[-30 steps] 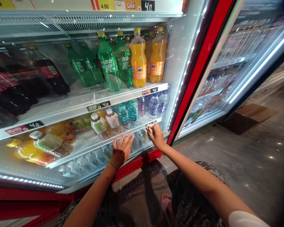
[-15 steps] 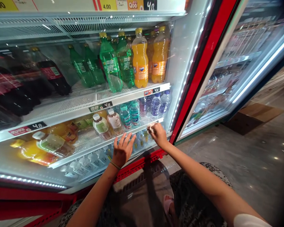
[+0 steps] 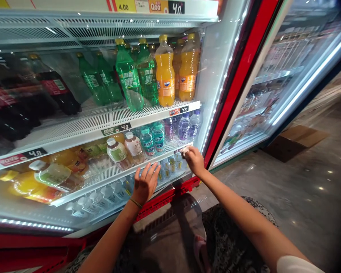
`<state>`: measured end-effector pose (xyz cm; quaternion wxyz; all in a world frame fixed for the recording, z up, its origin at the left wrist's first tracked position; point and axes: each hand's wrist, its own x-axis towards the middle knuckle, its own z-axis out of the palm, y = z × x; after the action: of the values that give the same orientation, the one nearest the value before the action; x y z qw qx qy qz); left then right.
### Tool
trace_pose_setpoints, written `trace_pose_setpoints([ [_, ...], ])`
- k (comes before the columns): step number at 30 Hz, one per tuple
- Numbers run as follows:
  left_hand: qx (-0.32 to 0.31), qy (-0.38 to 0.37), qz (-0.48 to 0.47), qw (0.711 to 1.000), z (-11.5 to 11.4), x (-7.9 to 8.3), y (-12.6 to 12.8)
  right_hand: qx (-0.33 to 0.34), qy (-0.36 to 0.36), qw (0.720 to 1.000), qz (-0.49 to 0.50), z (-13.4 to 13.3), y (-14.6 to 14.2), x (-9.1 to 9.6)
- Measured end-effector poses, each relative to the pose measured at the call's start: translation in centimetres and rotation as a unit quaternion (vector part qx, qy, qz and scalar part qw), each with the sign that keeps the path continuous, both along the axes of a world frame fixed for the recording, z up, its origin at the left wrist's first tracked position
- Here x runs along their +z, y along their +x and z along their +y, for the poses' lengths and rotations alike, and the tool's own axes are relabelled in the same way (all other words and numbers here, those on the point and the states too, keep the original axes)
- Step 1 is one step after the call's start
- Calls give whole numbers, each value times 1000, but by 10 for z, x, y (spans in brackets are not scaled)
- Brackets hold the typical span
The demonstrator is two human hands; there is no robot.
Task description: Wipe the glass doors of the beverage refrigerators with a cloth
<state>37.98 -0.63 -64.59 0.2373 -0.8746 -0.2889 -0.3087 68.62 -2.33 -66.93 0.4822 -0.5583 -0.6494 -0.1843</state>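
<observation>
My left hand (image 3: 145, 183) is spread open, its fingers resting against the front rail of a white wire shelf (image 3: 102, 172) in an open drinks fridge. At the right end of that same rail, my right hand (image 3: 194, 160) is closed in a pinch on a small white thing (image 3: 184, 151), pressed against the rail by a price tag. Just behind the rail stand small teal-capped bottles (image 3: 153, 137) and purple bottles (image 3: 184, 127). Small water bottles (image 3: 170, 165) sit on the shelf below my hands.
Green bottles (image 3: 129, 77) and orange Fanta bottles (image 3: 165, 74) stand on the shelf above, dark cola bottles (image 3: 48, 89) to their left. The red-framed glass door (image 3: 241, 83) hangs open on the right. A cardboard box (image 3: 297, 138) lies on the shiny floor.
My right hand has slid a little to the right along the shelf rail with the white thing. My left hand has hardly moved on the rail.
</observation>
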Motion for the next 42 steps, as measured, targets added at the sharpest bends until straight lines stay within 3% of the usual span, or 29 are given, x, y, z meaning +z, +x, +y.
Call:
trace_pose_setpoints([
  [4, -16, -6, -5, 1000, 1, -7, 1, -129, 46, 983, 125, 0, 45, -5],
  [8, -33, -15, 2, 999, -1, -12, 8, -229, 48, 938, 256, 1, 48, -11],
  [11, -42, -18, 12, 999, -3, -11, 15, -206, 35, 939, 275, 0, 27, -15],
  [15, -48, -30, 9, 998, -3, -13, 24, -52, -31, 986, 154, -10, -19, -26],
  [19, -52, -37, 1, 998, 0, -16, 28, 35, -73, 993, 88, -15, -33, -29],
  [22, -45, -44, 9, 998, 2, -18, 28, -2, -53, 992, 113, -6, 2, -19],
  [25, -40, -49, 16, 998, 2, -19, 26, -130, 9, 970, 207, 7, 44, -6],
  [28, -40, -49, 10, 998, 3, -21, 25, -213, 48, 935, 278, 14, 48, 2],
  [30, -39, -46, 0, 998, 3, -21, 25, -180, 39, 953, 239, 13, 25, 3],
  [32, -40, -44, -5, 998, 3, -20, 26, -99, 9, 984, 145, 9, -7, 2],
  [35, -41, -46, -2, 998, 3, -17, 28, -4, -31, 999, 40, 4, -35, -1],
  [38, -40, -54, 2, 998, 1, -12, 28, -17, -20, 998, 48, 6, -15, 1],
  [40, -35, -63, 5, 997, 0, -10, 27, -85, 17, 990, 108, 12, 17, 5],
  [42, -29, -72, 7, 997, 0, -10, 26, -172, 59, 963, 200, 17, 46, 6],
])
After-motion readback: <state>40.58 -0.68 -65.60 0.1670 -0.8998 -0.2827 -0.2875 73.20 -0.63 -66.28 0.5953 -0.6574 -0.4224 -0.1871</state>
